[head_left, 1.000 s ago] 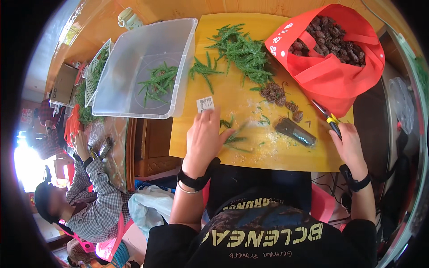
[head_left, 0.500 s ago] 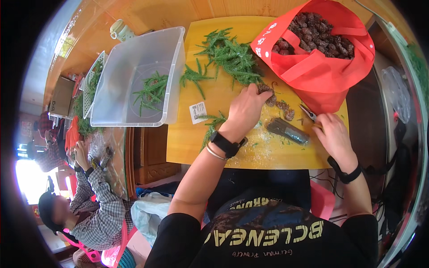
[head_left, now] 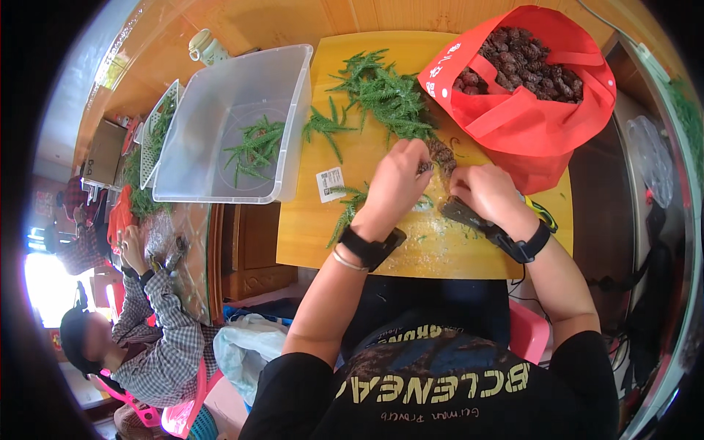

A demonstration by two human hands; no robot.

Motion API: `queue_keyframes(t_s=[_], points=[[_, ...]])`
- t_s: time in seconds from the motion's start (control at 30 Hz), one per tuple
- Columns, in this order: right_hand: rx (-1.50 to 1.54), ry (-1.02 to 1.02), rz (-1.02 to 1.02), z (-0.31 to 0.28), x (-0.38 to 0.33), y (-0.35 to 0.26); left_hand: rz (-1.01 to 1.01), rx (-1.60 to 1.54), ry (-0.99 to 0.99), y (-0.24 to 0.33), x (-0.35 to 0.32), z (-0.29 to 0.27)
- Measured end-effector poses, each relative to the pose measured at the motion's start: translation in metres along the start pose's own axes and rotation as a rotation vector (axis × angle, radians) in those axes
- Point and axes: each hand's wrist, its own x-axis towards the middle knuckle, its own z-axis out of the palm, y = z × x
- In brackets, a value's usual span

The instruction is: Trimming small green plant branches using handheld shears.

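At the middle of the yellow table, my left hand (head_left: 400, 180) is closed, with a small dark pine cone (head_left: 424, 168) showing at its fingertips. Just right of it, my right hand (head_left: 488, 192) has its fingers curled together; whatever they hold is hidden. Brown pine cones (head_left: 443, 155) lie between and beyond the two hands. A dark bundle of thin sticks or wires (head_left: 463, 213) lies partly under my right hand and wrist. Beside that wrist rests a tool with yellow and black handles (head_left: 541, 211), its jaws out of sight.
A red bag (head_left: 543, 132) full of pine cones stands at the far right. Green sprigs (head_left: 381, 95) lie at the back, near a clear plastic bin (head_left: 220, 199) holding another sprig. A white label (head_left: 330, 183) lies left of my hands. Another person (head_left: 161, 345) works at a left-hand table.
My right hand has let go of the tool, now lying on the table, and moved left to the pine cones. My left hand has drawn slightly nearer to me.
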Motion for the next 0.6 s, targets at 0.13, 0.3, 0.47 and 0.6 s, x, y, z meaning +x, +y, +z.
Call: queue_keyframes(t_s=[0.13, 0.3, 0.47, 0.6], points=[[0.130, 0.039, 0.003, -0.015, 0.005, -0.004, -0.217, -0.636, 0.004, 0.009, -0.021, -0.026], [0.371, 0.230, -0.100, -0.029, 0.009, -0.017, -0.368, -1.119, -0.002, 0.023, -0.046, -0.048], [0.968, 0.425, -0.211, -0.056, -0.008, -0.041, -0.364, -1.284, 0.016, 0.030, -0.059, -0.053], [1.383, 0.333, -0.363, -0.066, -0.033, -0.062, -0.267, -1.359, 0.056, 0.036, -0.060, -0.045]])
